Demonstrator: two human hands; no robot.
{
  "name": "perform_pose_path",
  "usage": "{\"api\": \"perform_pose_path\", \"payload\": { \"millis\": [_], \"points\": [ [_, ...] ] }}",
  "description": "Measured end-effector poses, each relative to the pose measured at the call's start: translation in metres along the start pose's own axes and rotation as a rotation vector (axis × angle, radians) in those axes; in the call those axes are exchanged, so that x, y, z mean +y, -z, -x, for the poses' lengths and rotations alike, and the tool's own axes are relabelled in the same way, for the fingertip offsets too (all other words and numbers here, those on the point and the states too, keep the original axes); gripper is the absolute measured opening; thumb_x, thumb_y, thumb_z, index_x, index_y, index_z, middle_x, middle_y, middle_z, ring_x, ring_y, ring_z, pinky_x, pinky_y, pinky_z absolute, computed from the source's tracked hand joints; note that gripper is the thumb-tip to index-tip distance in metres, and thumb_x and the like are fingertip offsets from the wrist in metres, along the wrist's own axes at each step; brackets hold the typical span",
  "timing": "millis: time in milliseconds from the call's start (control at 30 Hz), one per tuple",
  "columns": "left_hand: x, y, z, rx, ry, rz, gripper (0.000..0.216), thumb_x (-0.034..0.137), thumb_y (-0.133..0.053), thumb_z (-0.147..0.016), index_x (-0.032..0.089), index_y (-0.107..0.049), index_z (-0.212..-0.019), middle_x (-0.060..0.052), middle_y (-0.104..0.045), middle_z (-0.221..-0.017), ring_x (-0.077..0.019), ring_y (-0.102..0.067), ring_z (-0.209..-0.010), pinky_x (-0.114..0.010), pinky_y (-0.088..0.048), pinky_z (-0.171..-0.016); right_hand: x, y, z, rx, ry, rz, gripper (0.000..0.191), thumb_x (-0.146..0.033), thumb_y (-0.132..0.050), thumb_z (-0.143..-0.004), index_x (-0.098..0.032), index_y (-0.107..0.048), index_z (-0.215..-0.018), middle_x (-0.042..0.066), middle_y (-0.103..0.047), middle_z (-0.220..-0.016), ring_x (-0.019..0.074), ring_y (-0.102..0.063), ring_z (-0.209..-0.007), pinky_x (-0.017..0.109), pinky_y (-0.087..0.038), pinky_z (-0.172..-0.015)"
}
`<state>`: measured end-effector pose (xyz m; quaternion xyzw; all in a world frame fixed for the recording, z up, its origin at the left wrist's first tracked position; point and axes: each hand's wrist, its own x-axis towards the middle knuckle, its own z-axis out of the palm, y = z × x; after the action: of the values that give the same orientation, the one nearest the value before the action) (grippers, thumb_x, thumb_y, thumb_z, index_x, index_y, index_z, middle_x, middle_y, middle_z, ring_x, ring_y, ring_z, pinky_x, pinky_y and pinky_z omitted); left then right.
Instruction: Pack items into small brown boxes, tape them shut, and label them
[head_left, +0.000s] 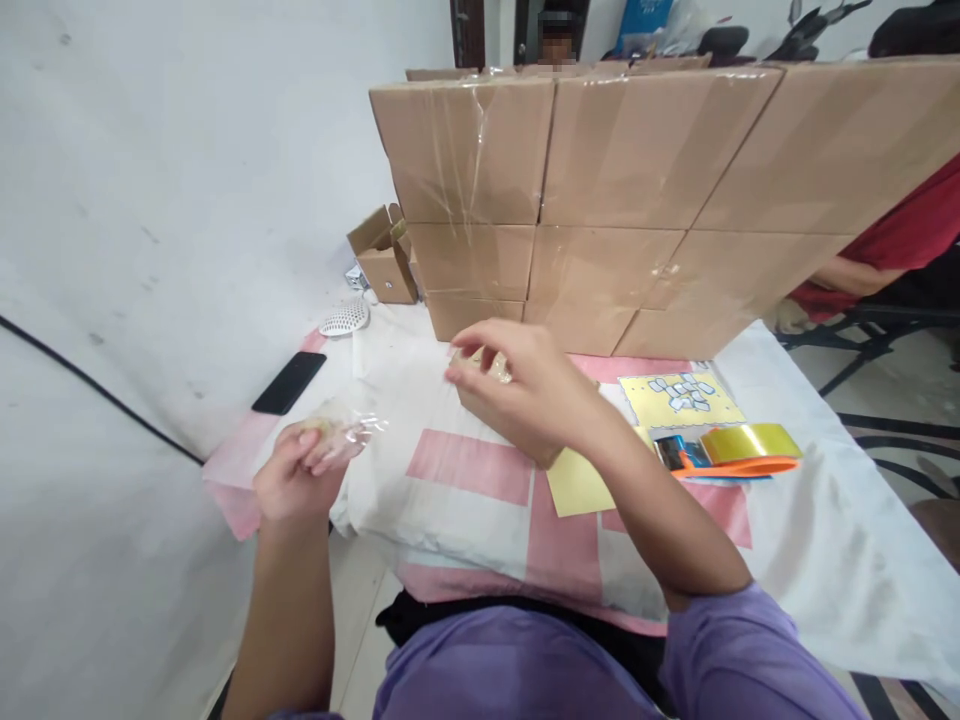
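Head view: I see the left hand [304, 460] left of centre in the frame, its fingers closed on a crumpled clear plastic bag [341, 435] that spreads out to the right of the fist. Mid-frame, the right hand [517, 375] arches over a small cardboard box [506, 425], fingers bent and partly spread with a gap to the thumb; from here I cannot tell whether they grip anything. That box sits on the pink-and-white cloth [469, 470], with a yellow sheet [579, 487] just beside its lower right end. Farther right I make out a yellow printed card [679, 398] and, just below it, an orange tape dispenser [750, 467] bearing yellow tape [754, 442]. A black phone [290, 382] lies to the left, above the left hand. Large taped cartons [615, 160] fill the upper right, and a co-worker's red sleeve [919, 220] shows at the right edge.
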<state>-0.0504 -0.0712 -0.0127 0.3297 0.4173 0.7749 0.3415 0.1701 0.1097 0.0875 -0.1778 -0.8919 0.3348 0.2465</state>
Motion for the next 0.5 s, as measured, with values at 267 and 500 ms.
{"api": "perform_pose_path", "payload": {
  "millis": [267, 500],
  "points": [
    [0.0, -0.036, 0.004, -0.214, 0.116, -0.735, 0.051, 0.043, -0.063, -0.092, 0.018, -0.039, -0.055, 0.004, -0.034, -0.053, -0.0094, -0.034, -0.051, -0.026, -0.027, -0.05, 0.015, -0.077, 0.015, -0.015, -0.002, -0.133, 0.025, -0.028, -0.055, -0.102, -0.018, -0.067, -0.083, 0.001, -0.071, -0.076, 0.0121, -0.061, -0.068, 0.025, -0.041, -0.064],
    [-0.014, -0.071, 0.017, 0.053, -0.17, -1.168, 0.033, 0.035, -0.069, -0.09, 0.019, -0.051, -0.068, 0.006, -0.048, -0.061, -0.0081, -0.045, -0.055, -0.022, -0.037, -0.054, 0.036, -0.126, 0.06, 0.355, 0.239, 0.231, 0.029, -0.026, -0.043, -0.109, -0.017, -0.069, -0.098, 0.006, -0.074, -0.082, 0.0166, -0.067, -0.074, 0.029, -0.044, -0.065]
  ]
}}
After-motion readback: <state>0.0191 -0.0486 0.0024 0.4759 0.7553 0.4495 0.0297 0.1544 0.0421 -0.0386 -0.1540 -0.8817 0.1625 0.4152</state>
